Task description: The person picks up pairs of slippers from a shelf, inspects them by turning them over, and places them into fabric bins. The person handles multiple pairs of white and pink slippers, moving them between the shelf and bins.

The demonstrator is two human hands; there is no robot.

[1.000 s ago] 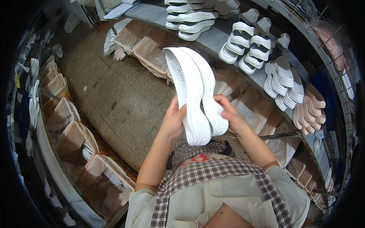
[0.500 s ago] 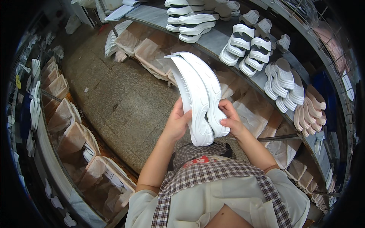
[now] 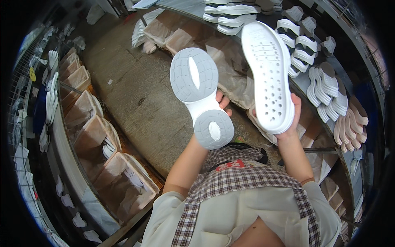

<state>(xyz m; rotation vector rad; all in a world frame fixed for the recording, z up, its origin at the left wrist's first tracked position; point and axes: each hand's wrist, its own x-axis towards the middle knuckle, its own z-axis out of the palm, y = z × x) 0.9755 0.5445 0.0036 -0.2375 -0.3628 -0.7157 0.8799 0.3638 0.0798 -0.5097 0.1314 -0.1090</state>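
Note:
Two shoe soles are held up in front of me, one in each hand, apart from each other. My left hand [image 3: 222, 103] grips a white shoe sole with grey tread pads [image 3: 190, 108], its underside facing up; most of that hand is hidden behind it. In my right hand [image 3: 293, 119] is a white shoe sole [image 3: 269, 78] with its inner face up, showing rows of round holes. The right fingers wrap round its heel end. Its toe end overlaps the view of stacked white soles [image 3: 236, 19] on the shelf beyond.
A grey shelf [image 3: 187, 10] curves along the far and right side, bearing white sole stacks [image 3: 323, 88] and pinkish soles [image 3: 350, 123]. Plastic-lined baskets [image 3: 92, 138] line the left; others stand under the shelf. Stone floor [image 3: 135, 90] lies between. A metal bar [image 3: 319, 150] juts at right.
The two soles were held side by side, edges up. They are now parted: the left one shows its grey tread, the right one its holed inside. My view has shifted slightly.

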